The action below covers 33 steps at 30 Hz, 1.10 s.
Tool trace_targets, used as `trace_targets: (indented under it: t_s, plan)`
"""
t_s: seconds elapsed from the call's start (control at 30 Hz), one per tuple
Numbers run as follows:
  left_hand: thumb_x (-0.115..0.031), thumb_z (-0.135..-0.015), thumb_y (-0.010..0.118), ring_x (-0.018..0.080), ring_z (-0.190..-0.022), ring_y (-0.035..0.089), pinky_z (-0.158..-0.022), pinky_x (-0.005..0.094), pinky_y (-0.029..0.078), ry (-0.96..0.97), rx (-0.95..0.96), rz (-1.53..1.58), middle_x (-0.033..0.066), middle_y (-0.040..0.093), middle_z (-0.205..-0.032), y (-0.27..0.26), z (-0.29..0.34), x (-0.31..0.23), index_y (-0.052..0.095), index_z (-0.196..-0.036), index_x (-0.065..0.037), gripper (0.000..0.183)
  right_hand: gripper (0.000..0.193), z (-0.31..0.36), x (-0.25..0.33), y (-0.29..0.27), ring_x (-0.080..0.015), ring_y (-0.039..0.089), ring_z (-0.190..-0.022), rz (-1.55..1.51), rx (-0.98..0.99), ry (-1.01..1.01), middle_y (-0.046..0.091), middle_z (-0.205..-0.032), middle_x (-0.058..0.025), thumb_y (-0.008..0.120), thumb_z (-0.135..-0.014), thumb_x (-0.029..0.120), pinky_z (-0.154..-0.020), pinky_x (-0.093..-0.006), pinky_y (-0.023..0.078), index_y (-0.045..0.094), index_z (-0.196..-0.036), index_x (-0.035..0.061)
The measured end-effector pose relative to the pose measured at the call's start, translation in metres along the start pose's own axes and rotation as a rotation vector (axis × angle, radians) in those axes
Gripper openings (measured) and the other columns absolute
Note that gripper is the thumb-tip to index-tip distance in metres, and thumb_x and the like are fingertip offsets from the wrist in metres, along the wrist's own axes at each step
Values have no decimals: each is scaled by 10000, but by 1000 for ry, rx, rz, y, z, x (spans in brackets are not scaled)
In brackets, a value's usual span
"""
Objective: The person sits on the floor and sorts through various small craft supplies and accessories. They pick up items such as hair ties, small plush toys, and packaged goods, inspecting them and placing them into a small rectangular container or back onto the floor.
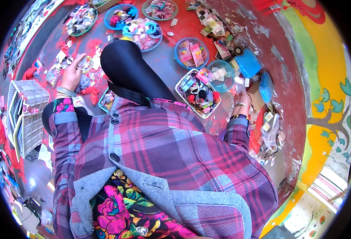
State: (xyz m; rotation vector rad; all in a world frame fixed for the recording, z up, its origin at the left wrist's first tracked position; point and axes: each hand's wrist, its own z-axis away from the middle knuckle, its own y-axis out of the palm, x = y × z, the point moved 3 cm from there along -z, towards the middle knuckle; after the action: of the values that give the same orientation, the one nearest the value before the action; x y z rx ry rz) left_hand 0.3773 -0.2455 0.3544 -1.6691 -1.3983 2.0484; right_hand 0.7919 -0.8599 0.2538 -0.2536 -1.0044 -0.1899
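Note:
My left hand (71,75) is out on the left with its fingers stretched and apart. Just beyond its fingertips lies a round item (87,63) among small packets; I see nothing gripped. My right hand (241,99) is low on the right, beside a cardboard box (256,96) and near a clear round tub (222,85) with white cards in it. Small white pieces show by its fingers, which are blurred, so I cannot tell whether it holds anything. A white-rimmed basket (178,89) of colourful hair accessories stands between my leg and the right hand.
Blue tubs (176,59) and green-rimmed tubs (143,8) of small goods stand ahead. White plastic crates (34,133) are stacked at left. Blue packages (247,63), loose boxes and plastic bags line the worn red wall (291,103) at right. Red scraps and packets litter the floor.

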Motion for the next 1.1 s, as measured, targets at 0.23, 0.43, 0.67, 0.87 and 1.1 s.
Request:
trace_targets:
  t_s: [0.23, 0.43, 0.67, 0.87, 1.1]
  plan:
    - [-14, -828, 470, 198, -1078, 500, -896, 274, 369, 39, -48, 122, 126, 547, -1128, -1, 2, -19, 455, -1220, -114, 405, 195, 31, -72, 8, -164, 515, -488, 153, 198, 135, 562, -679, -70, 511, -793, 137, -395, -247, 405, 521, -965, 44]
    - [13, -808, 453, 174, -1066, 498, -903, 270, 362, 58, -24, 174, 105, 545, -1129, -2, 12, -7, 488, -1167, -41, 364, 153, 19, -62, 22, -182, 519, -475, 40, 29, 241, 557, -684, -110, 452, -814, 85, -407, -269, 434, 470, -952, 20]
    - [-1, -755, 452, 93, -737, 528, -687, 223, 419, -14, -84, 53, 61, 573, -1033, -11, 21, -17, 462, -1200, -57, 449, 152, -39, -32, 58, -181, 510, -447, -118, 126, 112, 555, -666, -116, 435, -762, 30, -378, -264, 407, 470, -901, -18]
    - [-86, -797, 503, 56, -675, 484, -638, 206, 403, -111, -81, 162, 34, 576, -959, -19, 27, -28, 462, -1197, -24, 407, 174, -85, 86, 95, -217, 535, -501, 46, 34, 38, 593, -730, -136, 498, -790, 115, -441, -308, 433, 493, -900, -19]
    - [-46, -843, 472, 160, -1039, 485, -867, 274, 383, -212, -441, 489, 106, 533, -1100, -40, 22, 12, 487, -1148, 6, 309, 329, 180, 90, 274, -195, 583, -856, 203, 979, -584, 553, -1050, -147, 475, -830, 163, -691, -267, 472, 489, -1099, -27]
